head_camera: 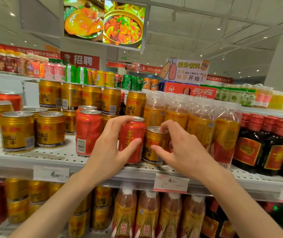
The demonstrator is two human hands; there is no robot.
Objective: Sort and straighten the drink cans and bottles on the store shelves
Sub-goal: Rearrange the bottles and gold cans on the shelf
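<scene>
My left hand (110, 150) is wrapped around a red herbal-tea can (131, 134) standing upright near the front of the white perforated shelf (51, 157). Right beside it my right hand (180, 150) grips a shorter gold Red Bull can (152, 143), fingers over its top and side. The two cans touch. Another red can (88, 133) stands to the left, with a second one behind it. Gold cans (49, 129) fill the left of the shelf, some stacked two high.
Tall amber tea bottles (199, 127) crowd the shelf just right of my hands, then dark bottles with red caps (264, 145). Price tags (170, 183) hang on the shelf edge. More cans and bottles fill the shelf below and the shelf above.
</scene>
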